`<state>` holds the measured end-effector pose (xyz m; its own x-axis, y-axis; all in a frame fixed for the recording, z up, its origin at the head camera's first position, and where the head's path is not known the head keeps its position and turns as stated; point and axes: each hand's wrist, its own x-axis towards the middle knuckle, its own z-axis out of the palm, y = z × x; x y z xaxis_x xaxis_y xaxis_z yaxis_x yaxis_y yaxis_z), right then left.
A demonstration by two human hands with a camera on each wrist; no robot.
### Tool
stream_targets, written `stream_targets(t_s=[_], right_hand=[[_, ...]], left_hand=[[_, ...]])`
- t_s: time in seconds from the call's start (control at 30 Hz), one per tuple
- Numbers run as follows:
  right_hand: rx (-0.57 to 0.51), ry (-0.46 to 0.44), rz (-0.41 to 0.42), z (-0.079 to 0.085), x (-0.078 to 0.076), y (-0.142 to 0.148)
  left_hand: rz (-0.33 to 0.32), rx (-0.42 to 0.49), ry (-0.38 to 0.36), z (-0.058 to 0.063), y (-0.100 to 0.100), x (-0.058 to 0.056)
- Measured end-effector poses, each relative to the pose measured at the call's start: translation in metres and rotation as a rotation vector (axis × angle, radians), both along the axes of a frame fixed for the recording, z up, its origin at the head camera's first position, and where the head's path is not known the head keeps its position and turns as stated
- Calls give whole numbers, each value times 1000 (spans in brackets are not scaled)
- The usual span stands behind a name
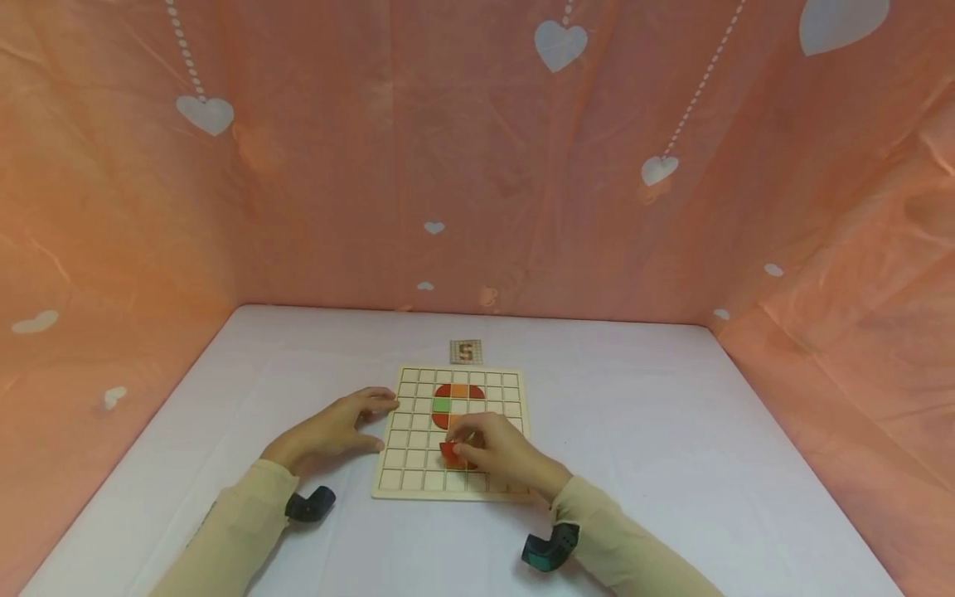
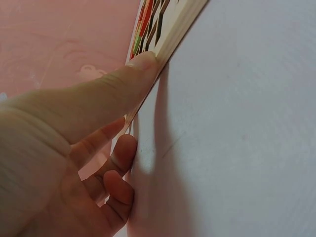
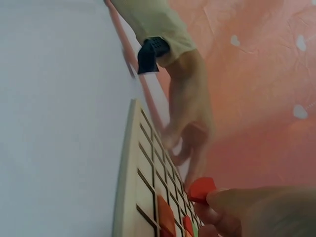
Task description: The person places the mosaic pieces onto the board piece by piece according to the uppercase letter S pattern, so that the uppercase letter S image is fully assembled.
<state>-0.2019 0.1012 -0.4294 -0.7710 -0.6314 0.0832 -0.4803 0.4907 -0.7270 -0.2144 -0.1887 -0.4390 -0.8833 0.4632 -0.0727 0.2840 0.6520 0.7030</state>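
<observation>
A pale wooden grid board point(image 1: 392, 479) lies on the white table, with red, orange and green tiles in some of its squares. My right hand point(image 1: 501, 448) is over the board's lower middle and pinches a red tile point(image 3: 201, 189) with one rounded side between thumb and fingers. Under that hand, an orange tile point(image 3: 166, 216) sits in the grid; other tiles there are partly hidden. At the board's left edge is my left hand point(image 1: 332, 427), its thumb point(image 2: 143, 61) touching the rim and its other fingers loosely bent.
Behind the board lies a small card point(image 1: 466, 352) printed with an S-like pattern on a grid. Black wrist devices point(image 1: 550, 547) are worn on both sleeves. Pink-orange cloth point(image 1: 477, 166) with white hearts surrounds the table at the back and sides.
</observation>
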Motion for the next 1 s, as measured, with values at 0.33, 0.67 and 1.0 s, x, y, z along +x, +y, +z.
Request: stream_targets(t_s=[0.33, 0.67, 1.0], right_hand=[[39, 4, -65, -1, 4, -18], [80, 58, -123, -11, 3, -28], [205, 215, -180, -10, 6, -28]], left_hand=[[1, -11, 2, 1, -1, -1], [-3, 8, -9, 1, 0, 1], [24, -2, -28, 0, 1, 1]])
